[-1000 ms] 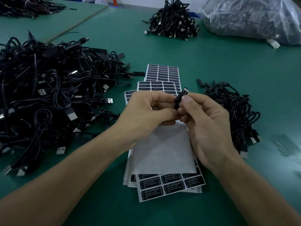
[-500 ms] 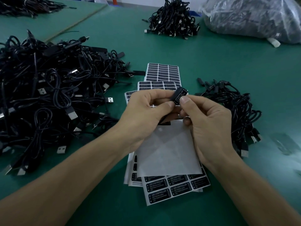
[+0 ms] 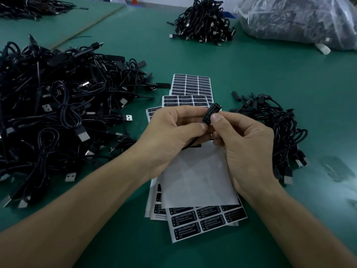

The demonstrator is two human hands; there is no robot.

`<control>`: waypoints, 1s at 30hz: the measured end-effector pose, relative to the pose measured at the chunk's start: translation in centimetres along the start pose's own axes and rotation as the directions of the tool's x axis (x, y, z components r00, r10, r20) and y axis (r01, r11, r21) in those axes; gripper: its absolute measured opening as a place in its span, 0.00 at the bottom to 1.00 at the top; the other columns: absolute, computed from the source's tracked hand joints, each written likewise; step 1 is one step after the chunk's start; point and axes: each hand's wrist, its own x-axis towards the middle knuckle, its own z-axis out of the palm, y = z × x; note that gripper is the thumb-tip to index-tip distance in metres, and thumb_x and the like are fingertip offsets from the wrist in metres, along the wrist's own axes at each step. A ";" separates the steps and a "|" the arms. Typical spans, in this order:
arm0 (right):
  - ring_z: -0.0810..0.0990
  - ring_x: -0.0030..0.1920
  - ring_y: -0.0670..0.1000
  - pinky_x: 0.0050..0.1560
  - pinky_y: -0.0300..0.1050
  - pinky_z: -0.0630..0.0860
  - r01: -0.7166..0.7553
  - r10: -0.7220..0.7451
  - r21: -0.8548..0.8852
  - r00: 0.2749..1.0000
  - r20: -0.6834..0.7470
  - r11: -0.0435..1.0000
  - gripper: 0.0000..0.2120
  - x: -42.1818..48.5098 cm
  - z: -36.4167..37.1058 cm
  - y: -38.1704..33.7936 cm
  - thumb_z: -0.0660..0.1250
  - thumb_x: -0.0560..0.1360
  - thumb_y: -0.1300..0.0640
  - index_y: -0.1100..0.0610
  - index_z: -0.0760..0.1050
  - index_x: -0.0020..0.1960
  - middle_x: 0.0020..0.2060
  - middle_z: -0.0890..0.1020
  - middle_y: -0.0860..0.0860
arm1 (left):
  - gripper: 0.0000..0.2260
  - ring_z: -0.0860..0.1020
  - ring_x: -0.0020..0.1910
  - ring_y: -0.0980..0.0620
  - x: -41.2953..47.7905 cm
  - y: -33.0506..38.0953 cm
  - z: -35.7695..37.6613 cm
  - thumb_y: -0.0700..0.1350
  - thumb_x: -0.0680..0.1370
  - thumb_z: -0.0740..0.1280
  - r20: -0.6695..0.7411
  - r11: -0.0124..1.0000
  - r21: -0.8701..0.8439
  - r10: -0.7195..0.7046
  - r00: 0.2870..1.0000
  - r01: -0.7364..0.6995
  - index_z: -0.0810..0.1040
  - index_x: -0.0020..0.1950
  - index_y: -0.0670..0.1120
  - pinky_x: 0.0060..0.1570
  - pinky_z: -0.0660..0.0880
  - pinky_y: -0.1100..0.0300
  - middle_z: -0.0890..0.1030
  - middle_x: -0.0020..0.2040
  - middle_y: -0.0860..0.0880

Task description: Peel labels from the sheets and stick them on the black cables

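Left hand [image 3: 173,128] and right hand [image 3: 245,144] pinch the cable's controller block [image 3: 215,106]: light, rigid, hold its edges; label [image 3: 209,114] seems stuck on.

Label sheets [image 3: 190,86] between big cable pile [image 3: 58,113] left, small pile [image 3: 274,128] right.

Far right corner: a big clear plastic bag [image 3: 301,18], crumpled, stuffed with something dark. Against the bag's near edge, a small white cylinder [image 3: 323,48] lying on its side. Under the bag and spreading nearer, a green table mat [image 3: 251,70]. Far left of the bag, a second green board [image 3: 58,22], pale edge running diagonally. Well nearer than the bag, flat clear plastic scraps [image 3: 335,169].
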 end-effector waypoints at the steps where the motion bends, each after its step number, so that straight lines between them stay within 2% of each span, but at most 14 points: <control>1: 0.80 0.33 0.41 0.37 0.34 0.76 0.014 -0.014 -0.010 1.000 -0.001 1.000 0.09 0.0 0.0 0.0 0.72 0.77 0.61 0.48 0.84 0.43 0.32 0.84 0.46 | 0.11 0.85 0.50 0.44 0.0 0.0 0.0 0.29 0.77 0.68 0.002 1.000 -0.004 0.000 1.000 0.000 0.85 0.52 0.43 0.53 0.82 0.56 0.86 0.51 0.39; 4: 0.80 0.33 0.41 0.36 0.33 0.77 0.053 -0.053 -0.042 0.999 -0.005 0.998 0.09 -0.1 0.1 -0.1 0.72 0.77 0.61 0.48 0.84 0.44 0.32 0.84 0.44 | 0.12 0.85 0.50 0.45 0.0 0.0 0.0 0.30 0.77 0.68 0.020 1.000 -0.014 -0.004 1.000 0.004 0.87 0.49 0.45 0.53 0.82 0.56 0.86 0.50 0.40; 12: 0.80 0.33 0.41 0.37 0.34 0.77 0.063 -0.064 -0.033 0.998 -0.015 0.997 0.08 -0.1 0.0 0.0 0.72 0.77 0.61 0.49 0.84 0.44 0.32 0.84 0.44 | 0.12 0.86 0.50 0.45 -0.1 0.0 0.1 0.30 0.77 0.68 0.013 1.000 -0.024 -0.008 1.000 0.009 0.86 0.50 0.44 0.53 0.82 0.57 0.86 0.50 0.40; 20: 0.81 0.33 0.43 0.36 0.34 0.77 0.105 -0.108 -0.082 0.994 -0.026 0.991 0.08 -0.1 0.1 -0.1 0.72 0.77 0.60 0.48 0.84 0.44 0.33 0.85 0.44 | 0.12 0.85 0.50 0.45 -0.2 0.2 0.3 0.31 0.76 0.69 0.006 1.000 -0.018 -0.016 1.000 0.016 0.87 0.47 0.46 0.54 0.82 0.55 0.86 0.50 0.39; 30: 0.83 0.35 0.43 0.37 0.33 0.78 0.138 -0.148 -0.132 0.987 -0.069 0.982 0.07 -0.3 0.4 0.0 0.72 0.76 0.62 0.49 0.83 0.44 0.35 0.85 0.42 | 0.12 0.85 0.44 0.50 -0.3 0.4 0.6 0.29 0.75 0.69 -0.009 0.997 -0.068 -0.033 0.999 0.032 0.87 0.46 0.45 0.50 0.82 0.59 0.86 0.43 0.44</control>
